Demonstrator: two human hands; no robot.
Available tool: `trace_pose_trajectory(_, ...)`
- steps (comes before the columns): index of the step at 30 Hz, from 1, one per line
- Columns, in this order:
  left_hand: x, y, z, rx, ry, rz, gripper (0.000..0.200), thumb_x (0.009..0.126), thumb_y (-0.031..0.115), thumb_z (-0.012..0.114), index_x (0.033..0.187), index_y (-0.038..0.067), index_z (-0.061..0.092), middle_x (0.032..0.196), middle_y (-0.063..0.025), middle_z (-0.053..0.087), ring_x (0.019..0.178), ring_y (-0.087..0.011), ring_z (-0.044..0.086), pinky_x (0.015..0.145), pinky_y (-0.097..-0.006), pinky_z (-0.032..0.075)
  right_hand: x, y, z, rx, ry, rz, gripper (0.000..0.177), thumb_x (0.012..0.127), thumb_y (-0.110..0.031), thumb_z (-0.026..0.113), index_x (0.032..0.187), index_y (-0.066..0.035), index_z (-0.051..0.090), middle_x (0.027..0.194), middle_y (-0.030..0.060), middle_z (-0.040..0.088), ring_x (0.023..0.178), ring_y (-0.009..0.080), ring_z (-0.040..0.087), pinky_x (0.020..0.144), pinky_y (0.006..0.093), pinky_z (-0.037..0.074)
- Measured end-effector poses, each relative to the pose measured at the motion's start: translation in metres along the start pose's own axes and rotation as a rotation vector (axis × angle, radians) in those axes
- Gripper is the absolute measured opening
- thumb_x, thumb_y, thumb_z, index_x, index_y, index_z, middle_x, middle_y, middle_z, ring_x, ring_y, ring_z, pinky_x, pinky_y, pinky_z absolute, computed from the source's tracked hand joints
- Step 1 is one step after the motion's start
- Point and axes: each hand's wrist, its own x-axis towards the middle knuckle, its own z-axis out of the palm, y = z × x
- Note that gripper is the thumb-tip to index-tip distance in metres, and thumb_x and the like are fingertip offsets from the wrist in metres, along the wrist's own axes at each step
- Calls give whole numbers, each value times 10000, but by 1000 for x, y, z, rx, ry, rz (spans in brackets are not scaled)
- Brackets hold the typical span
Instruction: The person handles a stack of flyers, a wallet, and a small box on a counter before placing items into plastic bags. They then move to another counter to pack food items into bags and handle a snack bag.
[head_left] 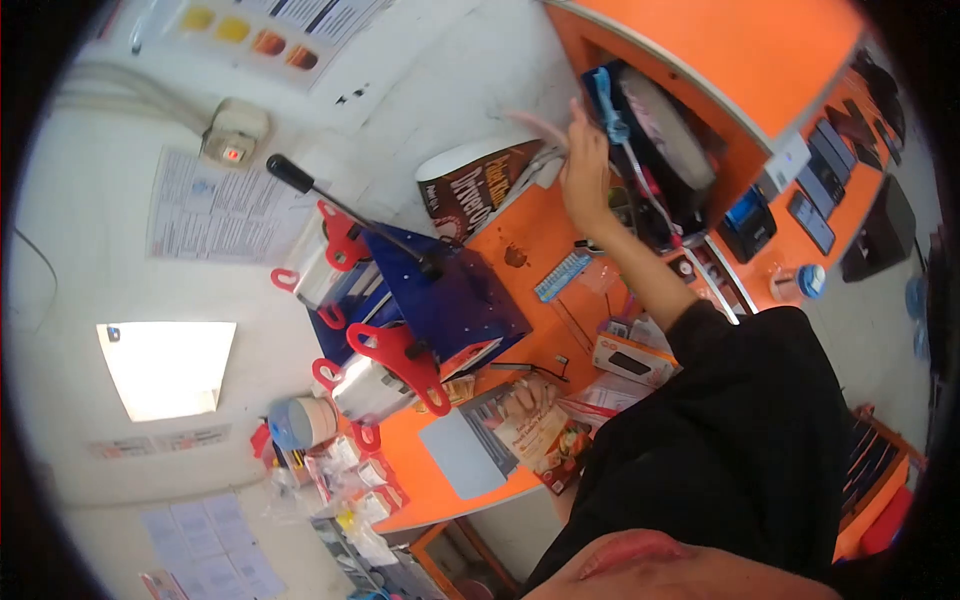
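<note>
My right hand (585, 165) reaches up beside the open orange shelf, fingers stretched out and a little blurred. I see nothing held in it. Just past it, a dark brown printed sheet (482, 190) with white lettering leans on the wall. Lower down, my left hand (527, 400) has its fingers over the top edge of a printed leaflet (548, 442) with food pictures. A grey flat panel (463, 455) lies beside that hand. The blue metal machine (450, 285) with red handles and a black-knobbed lever (345, 205) stands on the orange table.
A blue strip (563, 276) and a boxed device (632, 358) lie on the orange table (530, 345). Several phones (812, 222) sit on the counter at right, near a blue-lidded jar (797, 283). A round tub (303, 423) and small packets (370, 478) are at the table's far end.
</note>
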Motion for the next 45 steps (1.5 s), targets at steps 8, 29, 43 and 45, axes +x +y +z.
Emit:
trace_pose_trajectory(8,33,-19,81,280,-100,175,633,862,419,583,1275,-28,410,1007,-71,526,850,-135,486,807,-267,393,-85,-62,-213,725,-370,406,215,889,3,471,1094,4,404,980,153,580,858,260,592,792,322,460)
trace_pose_trajectory(29,91,-94,258,1600,-494,1132,366,761,289,688,1073,124,593,798,-91,557,759,-276,516,663,-389,415,-108,108,-219,289,-83,209,418,861,-18,539,1262,7,426,1253,203,482,1137,315,498,941,340,398)
trace_pose_trajectory(43,112,-105,231,1297,-411,1000,228,800,181,659,710,59,489,577,-59,457,652,-247,457,588,-383,369,-103,128,-184,626,-248,126,535,827,-60,591,1322,-36,388,1292,161,473,1211,308,460,1021,348,362)
trace_pose_trajectory(45,118,-102,228,1268,-421,1006,226,800,168,656,709,53,485,587,-66,453,647,-244,453,588,-382,368,-101,133,-180,682,-297,36,535,826,-65,594,1321,-41,392,1296,158,472,1212,319,456,1021,354,364)
